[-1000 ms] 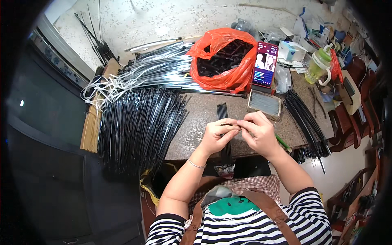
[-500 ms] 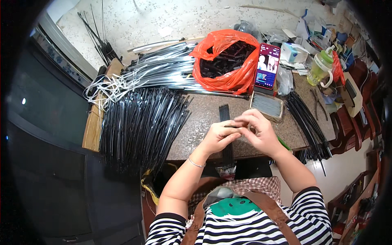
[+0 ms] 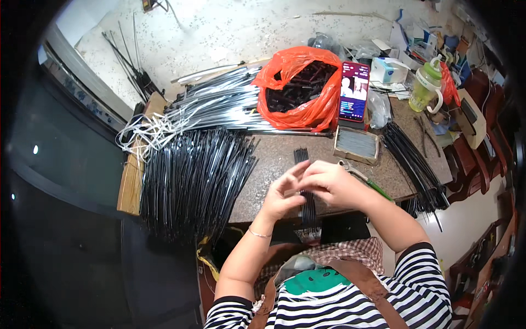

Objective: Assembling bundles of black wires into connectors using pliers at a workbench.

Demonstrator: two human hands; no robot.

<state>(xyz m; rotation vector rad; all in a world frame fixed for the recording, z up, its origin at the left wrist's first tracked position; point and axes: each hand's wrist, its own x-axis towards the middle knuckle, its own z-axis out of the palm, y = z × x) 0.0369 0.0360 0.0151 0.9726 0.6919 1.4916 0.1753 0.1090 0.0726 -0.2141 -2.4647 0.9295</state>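
several slim black rods near frame centre look light, stiff and slick, best pinched mid-length; left hand parted, right hand curled, its grip unclear.

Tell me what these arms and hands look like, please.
They are human, with no cables. The left hand and right hand wear no gloves, and the forearms are bare. A thin, silvery bracelet circles the left wrist; none shows on the right. The left sleeve and right sleeve are short, with black and white stripes.
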